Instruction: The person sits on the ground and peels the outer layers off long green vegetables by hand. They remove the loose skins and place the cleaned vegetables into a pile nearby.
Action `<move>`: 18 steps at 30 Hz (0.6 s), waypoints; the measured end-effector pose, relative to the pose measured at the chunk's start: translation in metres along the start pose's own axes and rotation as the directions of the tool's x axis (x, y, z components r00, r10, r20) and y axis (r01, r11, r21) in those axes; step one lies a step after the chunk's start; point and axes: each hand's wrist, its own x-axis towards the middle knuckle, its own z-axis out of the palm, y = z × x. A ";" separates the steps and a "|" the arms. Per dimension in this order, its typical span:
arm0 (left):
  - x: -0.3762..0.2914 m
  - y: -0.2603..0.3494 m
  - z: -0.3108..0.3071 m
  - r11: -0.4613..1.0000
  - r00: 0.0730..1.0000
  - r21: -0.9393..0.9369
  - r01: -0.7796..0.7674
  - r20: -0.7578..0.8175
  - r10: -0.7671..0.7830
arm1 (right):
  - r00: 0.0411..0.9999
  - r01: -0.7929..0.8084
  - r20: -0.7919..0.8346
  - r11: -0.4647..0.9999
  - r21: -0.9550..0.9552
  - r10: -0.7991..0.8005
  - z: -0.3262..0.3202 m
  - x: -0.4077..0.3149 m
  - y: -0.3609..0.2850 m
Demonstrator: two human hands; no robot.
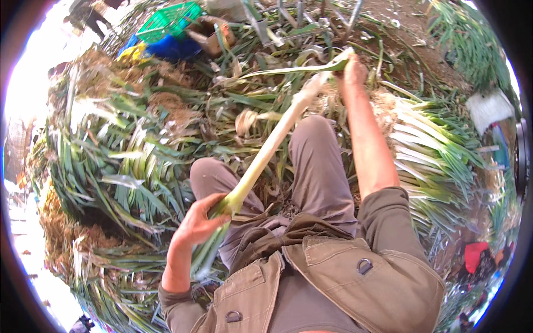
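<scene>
My left hand (204, 220) is closed round the green end of a thick pale-stalked leek (270, 147), which slants up across my knees. Its green leaves trail below that hand beside my thigh. Near the stalk's far, blurred end, my right hand (352, 70) grips a strip of green leaf (295, 70) that stretches out to the left. Whether this strip is still joined to the stalk cannot be told. Loose leaves and peelings (254, 98) lie beyond my knees.
White-stalked leeks (429, 141) lie in a row at right. Piled untrimmed leeks (141, 166) fill the left side. A green plastic crate (168, 21) and a cardboard box (212, 35) stand at the upper left, near metal legs (300, 14). A person (89, 16) stands far off.
</scene>
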 end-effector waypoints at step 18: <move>-0.072 -0.010 0.012 0.803 0.918 -0.453 0.386 0.100 -0.385 | 0.940 0.007 -0.341 0.999 -0.053 -0.025 -0.078 0.077 0.023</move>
